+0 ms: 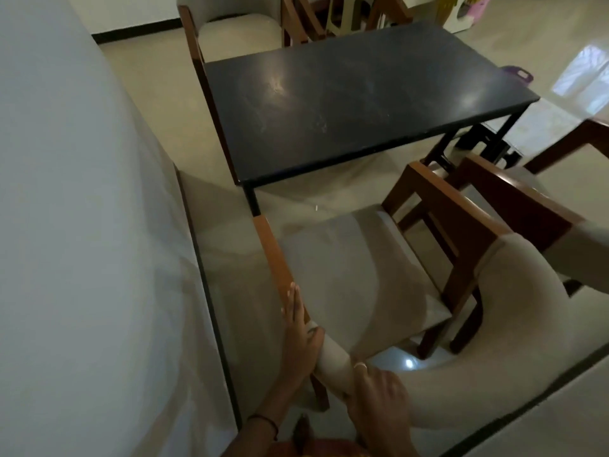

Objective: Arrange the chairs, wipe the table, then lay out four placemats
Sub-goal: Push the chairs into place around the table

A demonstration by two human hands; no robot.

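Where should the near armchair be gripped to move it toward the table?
Come from behind and grip the armchair by its curved padded backrest: the seat faces the table, so that roll is nearest and round enough to wrap.

Head-worn wide-angle view, forward and down, close above the chair point(346, 275), table point(346, 103) beyond, edges seemingly distorted.

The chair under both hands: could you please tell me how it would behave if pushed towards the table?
The chair probably stays rigid, given its wooden frame. It likely slides rather than tips on the glossy floor. It may be fairly heavy: the left hand and right hand are both on it.
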